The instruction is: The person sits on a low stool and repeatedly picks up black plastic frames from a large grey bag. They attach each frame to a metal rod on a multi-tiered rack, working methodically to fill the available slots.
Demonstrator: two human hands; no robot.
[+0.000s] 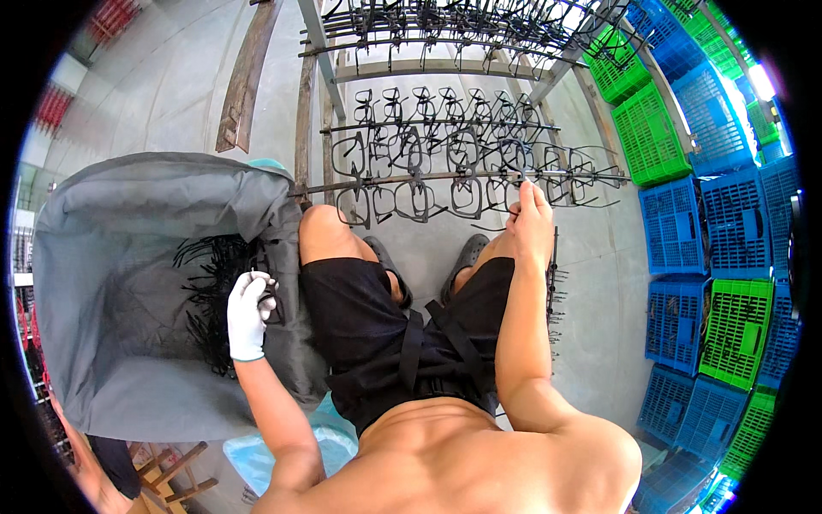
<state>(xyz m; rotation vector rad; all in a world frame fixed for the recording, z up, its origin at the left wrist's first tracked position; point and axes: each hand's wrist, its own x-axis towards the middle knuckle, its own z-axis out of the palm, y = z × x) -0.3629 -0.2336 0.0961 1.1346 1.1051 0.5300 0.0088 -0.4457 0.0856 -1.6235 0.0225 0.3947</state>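
My left hand (248, 317), in a white glove, is over the inner right side of a large grey cloth-lined bin (103, 283). Its fingers are curled closed; what they hold, if anything, is too small to tell. Beside it in the bin lies a heap of thin black eyeglass parts (205, 287). My bare right hand (533, 224) reaches forward to a horizontal rod (321, 187) where black eyeglass frames (416, 199) hang in a row. Thumb and fingers pinch a black eyeglass frame (514, 156) at the rod.
More frames hang on a second rod (325, 130) and on an upper rack (462, 34). Blue crates (672, 223) and green crates (651, 133) are stacked along the right. A wooden plank (248, 77) stands at the front left. Another person's arm (86, 471) shows at lower left.
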